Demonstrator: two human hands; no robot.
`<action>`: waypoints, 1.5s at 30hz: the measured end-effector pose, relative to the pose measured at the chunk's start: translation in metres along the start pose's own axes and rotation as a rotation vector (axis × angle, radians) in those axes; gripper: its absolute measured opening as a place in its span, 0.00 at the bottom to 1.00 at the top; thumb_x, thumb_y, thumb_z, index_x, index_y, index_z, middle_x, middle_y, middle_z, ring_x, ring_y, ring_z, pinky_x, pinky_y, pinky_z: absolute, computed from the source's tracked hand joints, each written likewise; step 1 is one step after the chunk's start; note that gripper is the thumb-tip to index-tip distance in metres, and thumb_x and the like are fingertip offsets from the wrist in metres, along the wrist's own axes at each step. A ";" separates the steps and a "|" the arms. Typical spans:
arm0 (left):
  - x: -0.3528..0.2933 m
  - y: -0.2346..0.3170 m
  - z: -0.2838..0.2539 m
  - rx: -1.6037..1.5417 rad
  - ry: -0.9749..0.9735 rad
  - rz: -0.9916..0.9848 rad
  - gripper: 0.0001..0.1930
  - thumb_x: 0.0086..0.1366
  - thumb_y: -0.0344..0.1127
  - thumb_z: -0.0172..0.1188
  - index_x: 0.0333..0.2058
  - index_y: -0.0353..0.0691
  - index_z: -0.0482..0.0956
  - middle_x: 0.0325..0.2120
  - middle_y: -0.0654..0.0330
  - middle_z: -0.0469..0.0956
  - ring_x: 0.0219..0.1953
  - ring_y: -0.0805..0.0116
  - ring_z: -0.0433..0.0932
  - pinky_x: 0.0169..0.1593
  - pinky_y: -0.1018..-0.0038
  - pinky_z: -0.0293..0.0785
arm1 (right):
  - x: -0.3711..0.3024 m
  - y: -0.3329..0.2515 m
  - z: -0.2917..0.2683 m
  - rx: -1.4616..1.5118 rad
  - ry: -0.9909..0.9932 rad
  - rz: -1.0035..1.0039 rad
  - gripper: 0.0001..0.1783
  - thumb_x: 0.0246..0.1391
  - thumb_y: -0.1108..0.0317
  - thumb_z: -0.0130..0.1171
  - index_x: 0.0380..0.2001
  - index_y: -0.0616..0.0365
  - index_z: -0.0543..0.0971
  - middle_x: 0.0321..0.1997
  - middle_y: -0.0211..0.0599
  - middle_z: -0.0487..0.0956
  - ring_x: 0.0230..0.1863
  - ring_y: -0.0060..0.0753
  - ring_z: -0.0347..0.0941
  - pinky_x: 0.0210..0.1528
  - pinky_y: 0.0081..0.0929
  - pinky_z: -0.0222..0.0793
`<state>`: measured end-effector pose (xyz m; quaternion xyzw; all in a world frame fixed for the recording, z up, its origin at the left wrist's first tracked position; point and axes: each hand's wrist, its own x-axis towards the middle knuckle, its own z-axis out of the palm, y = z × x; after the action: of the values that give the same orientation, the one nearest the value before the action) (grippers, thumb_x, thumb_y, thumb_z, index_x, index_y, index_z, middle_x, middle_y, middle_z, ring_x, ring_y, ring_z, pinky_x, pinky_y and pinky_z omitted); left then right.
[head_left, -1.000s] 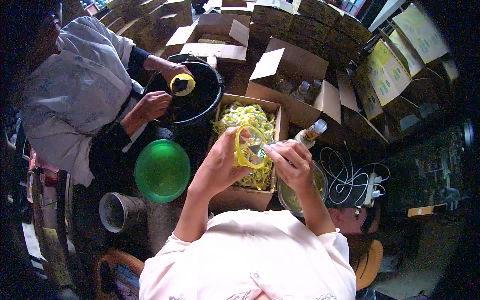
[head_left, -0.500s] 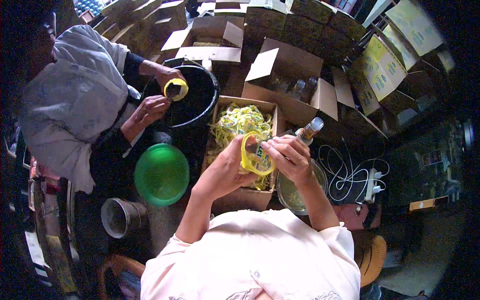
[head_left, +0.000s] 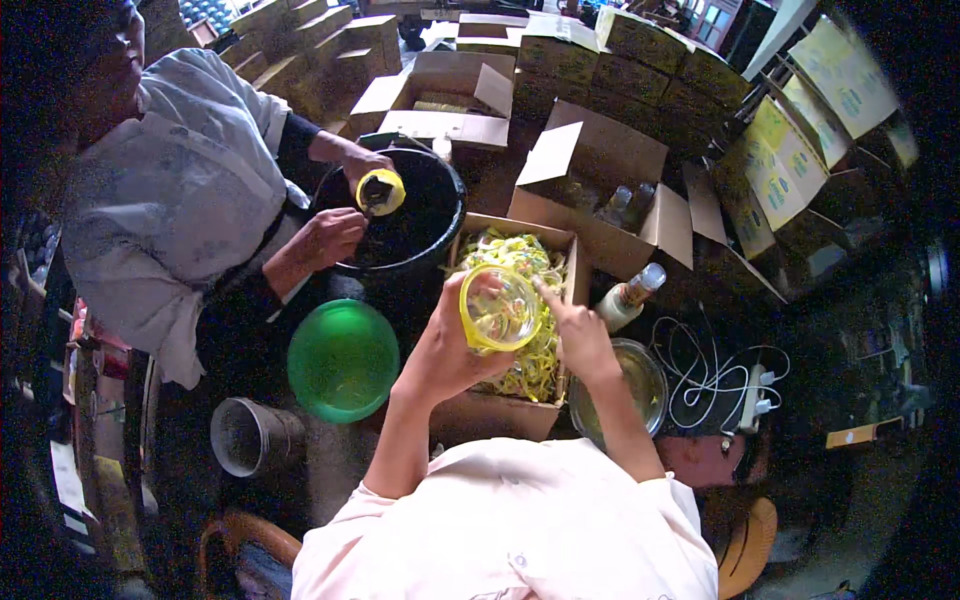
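Note:
My left hand [head_left: 446,340] is wrapped round a clear jar [head_left: 503,312] with a yellow band about its rim, its round end turned up towards me. Just right of the jar is my right hand [head_left: 583,340], its index finger stretched towards the rim and its other fingers curled; I see nothing in it. Both hands are above a cardboard box [head_left: 497,416] heaped with thin yellow-green strips [head_left: 545,375]. Beside my right hand stand a capped bottle [head_left: 632,297] and a round clear bowl [head_left: 655,385].
On the left a co-worker [head_left: 180,170] holds another yellow-banded container [head_left: 381,192] over a black tub [head_left: 455,215]. A green basin [head_left: 343,360] and a grey bucket [head_left: 250,437] stand nearer. An open carton [head_left: 600,150] holds bottles. White cables [head_left: 690,365] run to a power strip [head_left: 750,400].
My right hand has drawn back to the right and down from the jar. The jar has turned, and the printed dark patch on it no longer shows. The whole view has shifted slightly.

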<state>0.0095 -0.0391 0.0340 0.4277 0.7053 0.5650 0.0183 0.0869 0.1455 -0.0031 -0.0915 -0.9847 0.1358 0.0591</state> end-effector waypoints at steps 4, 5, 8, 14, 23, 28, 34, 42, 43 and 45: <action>-0.003 -0.005 0.001 0.004 0.064 0.040 0.37 0.39 0.27 0.64 0.49 0.39 0.55 0.42 0.53 0.64 0.46 0.60 0.66 0.50 0.69 0.62 | -0.008 -0.002 -0.002 0.134 0.101 -0.025 0.43 0.33 0.86 0.44 0.57 0.43 0.57 0.28 0.47 0.75 0.29 0.47 0.73 0.35 0.39 0.71; -0.002 -0.008 0.002 0.053 0.099 0.062 0.36 0.39 0.27 0.64 0.49 0.38 0.55 0.41 0.52 0.66 0.44 0.60 0.68 0.50 0.69 0.63 | -0.009 -0.003 -0.011 0.226 0.208 -0.032 0.35 0.34 0.87 0.46 0.51 0.47 0.67 0.27 0.44 0.75 0.28 0.43 0.73 0.33 0.35 0.71; 0.002 0.001 0.004 0.020 0.167 -0.009 0.36 0.39 0.27 0.64 0.48 0.38 0.56 0.39 0.53 0.68 0.42 0.59 0.70 0.49 0.69 0.64 | -0.014 -0.013 -0.032 0.351 0.532 -0.075 0.24 0.34 0.86 0.52 0.38 0.52 0.76 0.25 0.40 0.75 0.27 0.39 0.72 0.30 0.30 0.69; 0.002 -0.006 0.009 0.035 0.207 -0.064 0.34 0.38 0.29 0.67 0.45 0.39 0.58 0.36 0.54 0.71 0.40 0.59 0.72 0.44 0.68 0.68 | -0.023 -0.036 -0.051 0.311 0.675 -0.272 0.16 0.31 0.82 0.57 0.29 0.53 0.78 0.25 0.33 0.74 0.27 0.33 0.71 0.30 0.27 0.69; 0.000 0.000 0.011 0.097 0.222 0.036 0.34 0.39 0.32 0.68 0.45 0.39 0.58 0.36 0.52 0.70 0.37 0.58 0.74 0.40 0.69 0.71 | -0.019 -0.032 -0.047 0.089 0.679 -0.530 0.14 0.33 0.74 0.56 0.30 0.55 0.78 0.29 0.29 0.74 0.33 0.29 0.72 0.35 0.27 0.70; 0.000 0.006 0.011 0.136 0.212 0.064 0.33 0.39 0.32 0.68 0.44 0.39 0.60 0.37 0.51 0.70 0.37 0.55 0.73 0.40 0.68 0.71 | -0.017 -0.032 -0.048 0.075 0.714 -0.564 0.13 0.34 0.73 0.56 0.30 0.56 0.78 0.30 0.29 0.74 0.32 0.28 0.72 0.35 0.26 0.71; 0.000 0.009 0.013 0.129 0.162 0.064 0.34 0.38 0.32 0.68 0.44 0.38 0.59 0.37 0.49 0.70 0.37 0.53 0.74 0.38 0.67 0.72 | -0.019 -0.031 -0.048 0.035 0.676 -0.571 0.13 0.34 0.73 0.57 0.30 0.57 0.78 0.31 0.30 0.75 0.33 0.29 0.72 0.35 0.26 0.71; -0.001 0.008 0.018 0.106 0.132 0.056 0.35 0.37 0.29 0.68 0.45 0.39 0.58 0.37 0.50 0.70 0.37 0.53 0.74 0.38 0.67 0.72 | -0.015 -0.026 -0.042 0.069 0.746 -0.623 0.11 0.34 0.79 0.58 0.28 0.59 0.78 0.30 0.32 0.75 0.32 0.30 0.73 0.31 0.26 0.70; 0.000 0.008 0.019 0.098 0.102 0.032 0.35 0.37 0.29 0.68 0.45 0.39 0.58 0.37 0.50 0.70 0.37 0.54 0.74 0.38 0.67 0.72 | -0.014 -0.025 -0.041 0.068 0.743 -0.619 0.11 0.34 0.79 0.58 0.28 0.59 0.78 0.30 0.32 0.75 0.32 0.30 0.73 0.31 0.26 0.70; 0.000 0.009 0.020 0.065 0.108 0.006 0.35 0.37 0.29 0.68 0.45 0.39 0.58 0.37 0.50 0.70 0.37 0.55 0.74 0.39 0.68 0.71 | -0.012 -0.025 -0.039 0.147 0.745 -0.557 0.10 0.34 0.81 0.59 0.26 0.58 0.78 0.28 0.33 0.76 0.29 0.30 0.73 0.31 0.25 0.69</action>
<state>0.0255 -0.0232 0.0343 0.3990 0.7220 0.5642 -0.0352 0.0998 0.1296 0.0404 0.1383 -0.8714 0.1420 0.4488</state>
